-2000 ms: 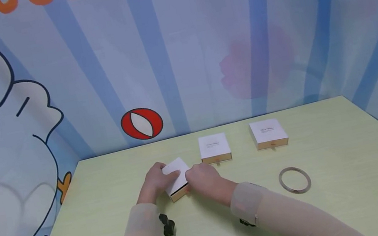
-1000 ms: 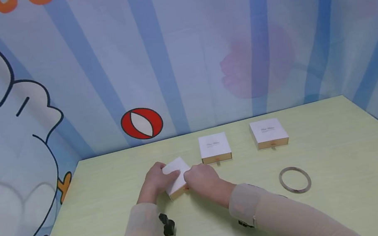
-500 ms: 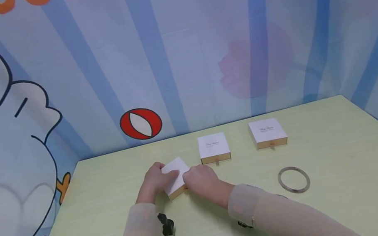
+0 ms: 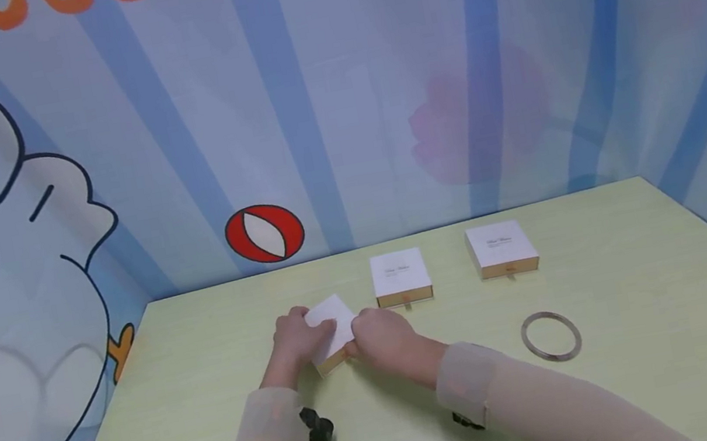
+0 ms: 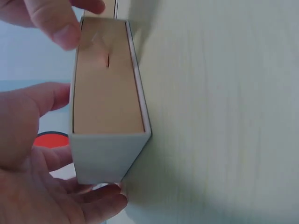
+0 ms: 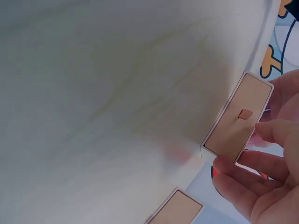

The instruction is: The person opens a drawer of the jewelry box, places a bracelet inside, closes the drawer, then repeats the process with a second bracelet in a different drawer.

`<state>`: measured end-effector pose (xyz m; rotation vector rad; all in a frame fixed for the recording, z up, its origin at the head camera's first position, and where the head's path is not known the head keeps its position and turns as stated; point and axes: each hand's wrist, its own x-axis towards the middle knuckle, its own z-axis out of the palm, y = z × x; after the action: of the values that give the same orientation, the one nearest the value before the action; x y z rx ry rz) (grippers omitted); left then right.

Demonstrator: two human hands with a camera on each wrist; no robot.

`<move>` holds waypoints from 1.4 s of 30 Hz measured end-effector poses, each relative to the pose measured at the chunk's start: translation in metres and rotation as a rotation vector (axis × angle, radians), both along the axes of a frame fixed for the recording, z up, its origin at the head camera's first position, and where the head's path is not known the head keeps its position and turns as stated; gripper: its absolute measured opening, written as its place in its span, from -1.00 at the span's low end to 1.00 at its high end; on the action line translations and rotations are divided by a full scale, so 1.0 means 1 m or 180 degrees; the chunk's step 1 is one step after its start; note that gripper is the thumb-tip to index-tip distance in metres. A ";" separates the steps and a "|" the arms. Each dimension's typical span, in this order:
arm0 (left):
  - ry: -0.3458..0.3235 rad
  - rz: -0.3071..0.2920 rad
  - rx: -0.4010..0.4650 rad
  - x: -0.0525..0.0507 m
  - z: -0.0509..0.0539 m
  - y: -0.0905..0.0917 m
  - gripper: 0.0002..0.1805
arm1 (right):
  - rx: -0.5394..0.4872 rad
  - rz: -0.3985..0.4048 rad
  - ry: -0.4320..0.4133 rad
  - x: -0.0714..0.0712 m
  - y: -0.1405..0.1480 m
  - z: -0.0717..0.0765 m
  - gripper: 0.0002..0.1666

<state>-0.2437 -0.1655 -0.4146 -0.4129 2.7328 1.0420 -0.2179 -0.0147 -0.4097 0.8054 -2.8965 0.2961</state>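
Note:
A small white drawer box [image 4: 335, 308] with a tan drawer front sits tilted on the table between both hands. My left hand [image 4: 294, 339] grips its left side, thumb on top and fingers around the far edge. At the right near corner, my right hand [image 4: 384, 337] holds the same box with curled fingers and thumb. In the left wrist view the box's tan drawer front [image 5: 105, 98] lies flush within its white sleeve. A short ribbon tab [image 6: 245, 114] sticks out of that front in the right wrist view.
Two similar white boxes stand farther back, one at the middle [image 4: 400, 272] and one to its right [image 4: 502, 245]. A bangle-like ring [image 4: 526, 338] lies right of my right arm. Behind the pale table [image 4: 662, 276] hangs a blue cartoon backdrop [image 4: 359, 93].
Two seconds ago a dark gap showed above the drawer front; it is gone, and the drawer is flush with the sleeve. Both hands have stayed at the box with only slight shifts.

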 end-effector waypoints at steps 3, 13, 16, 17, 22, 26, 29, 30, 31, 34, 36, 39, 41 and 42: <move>0.0065 0.0067 -0.0024 0.004 -0.001 0.003 -0.21 | -0.0365 0.0042 -0.0147 0.000 0.003 -0.003 -0.65; 0.0198 0.0433 0.0494 0.022 -0.003 0.012 0.01 | -0.1229 -0.0091 -0.1030 0.002 0.011 -0.006 -0.74; 0.0252 0.0479 0.0698 0.029 -0.003 0.015 0.01 | -0.1369 -0.0153 -0.1202 0.001 0.014 -0.007 -0.79; 0.0254 0.0494 0.0744 0.031 -0.004 0.015 0.00 | -0.1408 -0.0167 -0.1241 0.001 0.015 -0.007 -0.80; 0.0365 0.0609 0.0966 0.041 -0.005 0.020 -0.11 | -0.1586 -0.0160 -0.1383 -0.002 0.019 -0.008 -0.81; 0.0509 0.0628 0.1088 0.050 -0.004 0.025 -0.25 | -0.1707 -0.0234 -0.1481 -0.004 0.019 -0.009 -0.74; 0.0549 0.0644 0.1176 0.057 -0.003 0.029 -0.30 | -0.1753 -0.0301 -0.1522 -0.005 0.020 -0.011 -0.69; 0.0565 0.0646 0.1223 0.059 -0.003 0.030 -0.32 | -0.1770 -0.0303 -0.1528 -0.005 0.020 -0.011 -0.69; 0.0575 0.0652 0.1250 0.061 -0.002 0.031 -0.35 | -0.1784 -0.0301 -0.1534 -0.006 0.020 -0.011 -0.68; 0.0608 0.0652 0.1359 0.066 -0.002 0.034 -0.44 | -0.1793 -0.0261 -0.1493 -0.006 0.020 -0.011 -0.68; 0.0644 0.0664 0.1405 0.067 -0.002 0.035 -0.48 | -0.1817 -0.0264 -0.1504 -0.006 0.020 -0.010 -0.67; 0.0666 0.0714 0.1450 0.069 -0.001 0.037 -0.50 | -0.1824 -0.0320 -0.1535 -0.006 0.020 -0.009 -0.66; 0.0689 0.0742 0.1457 0.068 -0.001 0.037 -0.51 | -0.1835 -0.0383 -0.1567 -0.006 0.020 -0.008 -0.64; 0.0703 0.0748 0.1470 0.068 -0.001 0.036 -0.51 | -0.1837 -0.0405 -0.1568 -0.005 0.019 -0.008 -0.64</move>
<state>-0.1755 -0.1291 -0.4154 -0.5755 2.5410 1.8235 -0.2233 0.0044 -0.4173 0.4908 -2.9768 1.4046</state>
